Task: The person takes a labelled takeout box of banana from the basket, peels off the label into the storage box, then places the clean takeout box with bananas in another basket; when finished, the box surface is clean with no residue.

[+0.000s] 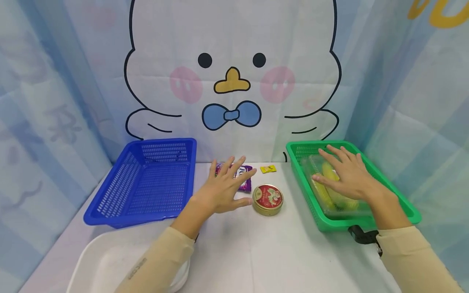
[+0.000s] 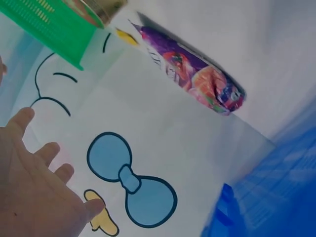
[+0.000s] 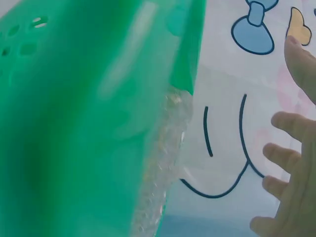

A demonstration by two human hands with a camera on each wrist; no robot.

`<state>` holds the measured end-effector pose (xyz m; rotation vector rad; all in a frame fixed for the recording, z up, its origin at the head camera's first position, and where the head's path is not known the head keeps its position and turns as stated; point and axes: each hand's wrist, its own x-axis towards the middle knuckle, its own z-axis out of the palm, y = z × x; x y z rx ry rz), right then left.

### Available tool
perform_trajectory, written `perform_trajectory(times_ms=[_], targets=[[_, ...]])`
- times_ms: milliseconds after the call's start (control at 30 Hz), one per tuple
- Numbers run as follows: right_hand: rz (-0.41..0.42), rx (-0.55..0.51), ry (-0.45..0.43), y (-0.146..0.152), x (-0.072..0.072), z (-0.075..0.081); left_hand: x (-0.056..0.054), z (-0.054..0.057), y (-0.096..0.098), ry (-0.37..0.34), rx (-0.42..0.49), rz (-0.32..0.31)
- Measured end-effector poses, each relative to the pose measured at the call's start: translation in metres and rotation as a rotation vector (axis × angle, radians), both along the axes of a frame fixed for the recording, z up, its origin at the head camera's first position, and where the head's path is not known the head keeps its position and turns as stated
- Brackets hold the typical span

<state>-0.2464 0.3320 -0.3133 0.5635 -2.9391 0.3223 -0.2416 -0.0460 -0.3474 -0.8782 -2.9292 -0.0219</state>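
The left hand (image 1: 221,189) hangs above the desk (image 1: 293,248) with its fingers spread wide, holding nothing. Beyond those fingers a bag (image 2: 192,74) lies on the desk between the blue basket (image 1: 157,187) and the candy (image 1: 268,169). The bag is glossy purple and puffed, crimped at the end, with white lettering and red, pink and orange pictures; the fingers hide part of it from the head.

Right of the left thumb sits the tin (image 1: 268,199), round and low, gold-sided, its red lid bearing a pale design. Thumb and tin overlap in the head view, but the left wrist view shows them apart. The candy, behind the tin, has a small yellow wrapper.

The right hand (image 1: 346,173) is held over the green basket (image 1: 305,187), its fingers also spread and grasping nothing. Inside the basket lies the box (image 1: 338,201), clear, shiny plastic, with long yellow pieces (image 1: 324,195) showing through; the hand covers too much to count them.

The blue basket stands at the left, with a white basin (image 1: 110,256) nearer the person. A curtain (image 1: 231,32) printed with a character in a blue bow tie hangs behind.
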Motion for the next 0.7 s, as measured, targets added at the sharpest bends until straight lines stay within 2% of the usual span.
perform_trajectory(times_ms=[300, 467, 700], targets=[[0.013, -0.013, -0.001, 0.013, -0.007, 0.008, -0.004, -0.003, 0.022, -0.046, 0.030, -0.060], [0.044, -0.047, -0.035, 0.022, -0.011, 0.014, -0.006, -0.007, 0.035, -0.065, 0.037, -0.098], [0.022, -0.102, -0.107, 0.032, -0.016, 0.016, -0.008, -0.011, 0.053, -0.110, 0.089, -0.127]])
